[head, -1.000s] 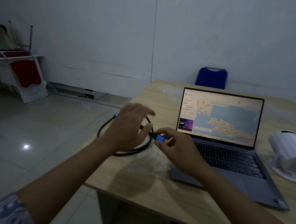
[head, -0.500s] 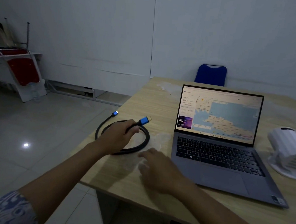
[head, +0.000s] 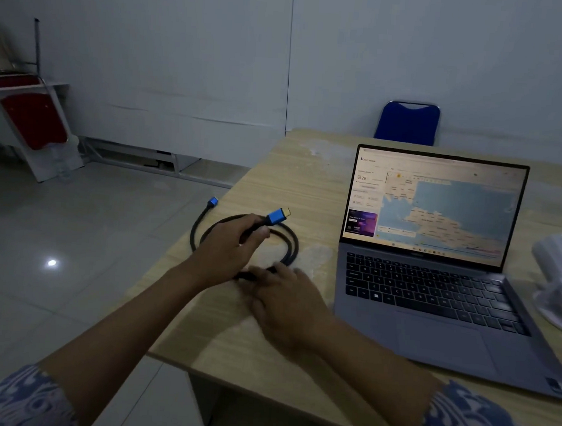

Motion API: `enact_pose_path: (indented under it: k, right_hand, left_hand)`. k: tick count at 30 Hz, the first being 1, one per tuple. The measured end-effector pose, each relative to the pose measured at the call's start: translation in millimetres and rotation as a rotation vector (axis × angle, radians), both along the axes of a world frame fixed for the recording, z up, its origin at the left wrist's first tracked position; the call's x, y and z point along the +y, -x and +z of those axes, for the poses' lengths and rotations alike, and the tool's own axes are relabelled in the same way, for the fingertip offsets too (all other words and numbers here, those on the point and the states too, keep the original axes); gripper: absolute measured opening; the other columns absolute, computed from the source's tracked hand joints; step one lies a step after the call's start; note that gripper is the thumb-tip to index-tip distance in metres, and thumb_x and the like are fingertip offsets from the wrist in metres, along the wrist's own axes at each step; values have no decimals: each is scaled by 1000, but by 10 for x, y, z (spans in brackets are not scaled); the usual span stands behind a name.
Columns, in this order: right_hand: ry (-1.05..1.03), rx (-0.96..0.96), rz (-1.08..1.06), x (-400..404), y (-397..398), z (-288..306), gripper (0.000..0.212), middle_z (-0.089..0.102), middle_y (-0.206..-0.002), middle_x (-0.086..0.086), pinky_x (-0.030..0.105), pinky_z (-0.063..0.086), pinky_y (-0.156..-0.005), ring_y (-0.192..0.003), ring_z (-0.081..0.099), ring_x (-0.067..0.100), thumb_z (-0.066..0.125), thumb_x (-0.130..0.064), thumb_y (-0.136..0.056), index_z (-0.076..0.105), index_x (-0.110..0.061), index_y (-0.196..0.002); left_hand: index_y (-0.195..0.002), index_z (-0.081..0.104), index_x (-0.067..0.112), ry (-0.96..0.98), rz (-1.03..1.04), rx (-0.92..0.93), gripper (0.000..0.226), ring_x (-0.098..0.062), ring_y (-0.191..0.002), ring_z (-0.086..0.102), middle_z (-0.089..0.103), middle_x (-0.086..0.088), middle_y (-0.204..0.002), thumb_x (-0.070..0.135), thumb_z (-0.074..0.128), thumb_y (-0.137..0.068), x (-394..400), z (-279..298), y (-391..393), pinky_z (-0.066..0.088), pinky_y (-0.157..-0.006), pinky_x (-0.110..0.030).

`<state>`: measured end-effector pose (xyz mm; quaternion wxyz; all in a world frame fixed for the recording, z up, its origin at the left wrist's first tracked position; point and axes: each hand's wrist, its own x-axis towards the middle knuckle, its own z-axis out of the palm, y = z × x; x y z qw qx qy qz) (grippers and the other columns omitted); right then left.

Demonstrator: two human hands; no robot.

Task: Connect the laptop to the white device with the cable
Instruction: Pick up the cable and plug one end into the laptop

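Gripping coiled black cable [head: 290, 246] – left hand [head: 228, 249] near plug, right hand [head: 287, 305] at loop

- The tabletop [head: 284, 186] is light wood with a pale worn patch near its far edge.
- A blue chair [head: 407, 122] stands behind the tabletop, by the white wall [head: 184, 49].
- A red and white folded chair [head: 32, 122] leans far off on the left.
- The grey tile floor [head: 74, 233] has one bright shiny spot.
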<state>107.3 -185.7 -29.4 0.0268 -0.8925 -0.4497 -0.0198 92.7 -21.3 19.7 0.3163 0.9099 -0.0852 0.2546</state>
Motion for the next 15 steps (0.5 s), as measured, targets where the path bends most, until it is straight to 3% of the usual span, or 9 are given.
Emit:
enact_pose_path:
  k: [4,8,11,13,15]
  right_hand:
    - [41,-16,-94,-221,-279,94,54,25,-163,-6,54,20,-114,-149,18,31,14,-52,-100,31,-41,-151]
    - [-13,62,-115,-450,-322,155,55,20,-164,-3,53,13,-119,-151,9,30,17,-54,-99,32,-37,-150]
    - [-175,72,-225,-726,-157,132,53,24,-162,-7,50,12,-121,-152,9,24,23,-56,-98,33,-41,-148]
    - [-331,43,-365,-939,-21,112,47,36,-157,-9,47,18,-120,-150,17,22,35,-51,-99,44,-39,-144]
    - [-487,-9,-530,-1104,123,81,41,48,-148,-8,45,28,-116,-145,29,20,47,-43,-98,55,-32,-136]
  left_hand:
    - [-97,64,22,84,-50,53,21,-2,-58,51,52,9,-63,37,50,-101,-41,-104,-115,37,-54,-15]
    - [-85,64,29,97,-98,67,31,-2,-54,49,51,15,-58,47,44,-101,-142,-239,-295,33,-51,-15]
    - [-80,66,26,43,-85,65,37,-6,-54,51,54,9,-57,49,45,-100,-221,-333,-475,37,-52,-25]
    - [-89,70,25,14,-63,74,35,-6,-56,54,58,7,-61,50,47,-99,-286,-379,-605,42,-53,-33]
    - [-102,70,29,33,-41,65,30,-2,-55,54,59,11,-61,50,50,-98,-362,-396,-716,39,-52,-29]
